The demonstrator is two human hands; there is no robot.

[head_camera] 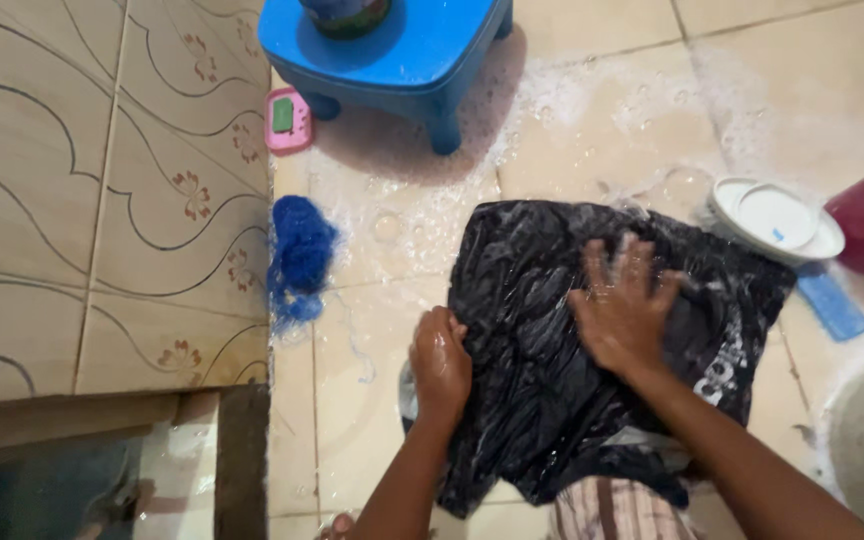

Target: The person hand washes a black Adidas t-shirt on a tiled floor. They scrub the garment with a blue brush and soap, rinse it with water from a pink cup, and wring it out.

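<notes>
left hand (440,362) fisted, right hand (624,305) flat, fingers spread

A wet black garment (562,370) lies on the soapy tiled floor (382,330). The left hand (439,362) grips its nine o'clock edge; the right hand (624,305) presses flat, fingers spread, near its centre. A blue stool (402,50) stands at eleven o'clock.

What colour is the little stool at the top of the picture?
The stool is bright blue, standing on the soapy tiled floor; the head view shows it.

Soapy tiled floor (572,140) under black garment (552,390)
</notes>
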